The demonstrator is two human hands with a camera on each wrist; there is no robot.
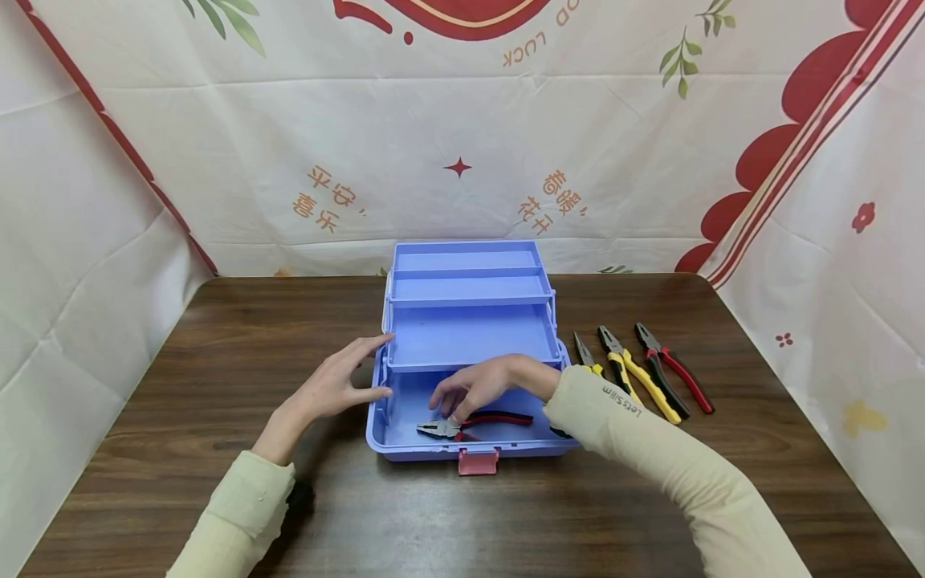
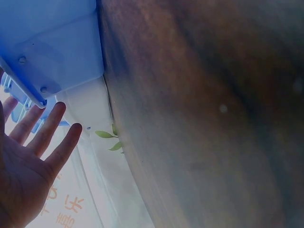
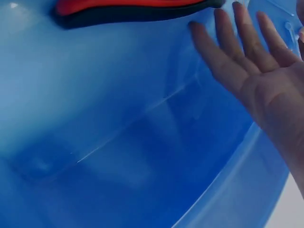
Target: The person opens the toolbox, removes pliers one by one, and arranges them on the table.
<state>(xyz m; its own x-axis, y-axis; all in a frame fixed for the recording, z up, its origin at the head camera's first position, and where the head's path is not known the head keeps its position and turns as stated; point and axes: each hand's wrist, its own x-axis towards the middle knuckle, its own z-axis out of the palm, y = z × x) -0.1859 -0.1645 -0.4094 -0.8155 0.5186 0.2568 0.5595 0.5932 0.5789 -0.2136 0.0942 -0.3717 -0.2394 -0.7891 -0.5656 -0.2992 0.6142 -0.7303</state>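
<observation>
A blue-purple toolbox (image 1: 470, 337) stands with its stepped trays raised toward the back. Red-and-black combination pliers (image 1: 499, 417) lie in its bottom compartment, jaws pointing left. My right hand (image 1: 480, 385) reaches down over them, with thumb and fingertips right at the pliers' joint. Its fingers look extended in the right wrist view, their tips close to one handle (image 3: 137, 10). At the box's left side my left hand (image 1: 328, 387) has its fingers spread, the tips at the tray's edge and the box's rim.
To the box's right lie long-nose pliers (image 1: 584, 350), yellow-and-black pliers (image 1: 643, 377) and another red-and-black pair (image 1: 675, 369), partly behind my right sleeve. A pink latch (image 1: 478, 461) hangs at the box's front. A printed cloth (image 1: 455, 120) rises behind the wooden table (image 1: 303, 321).
</observation>
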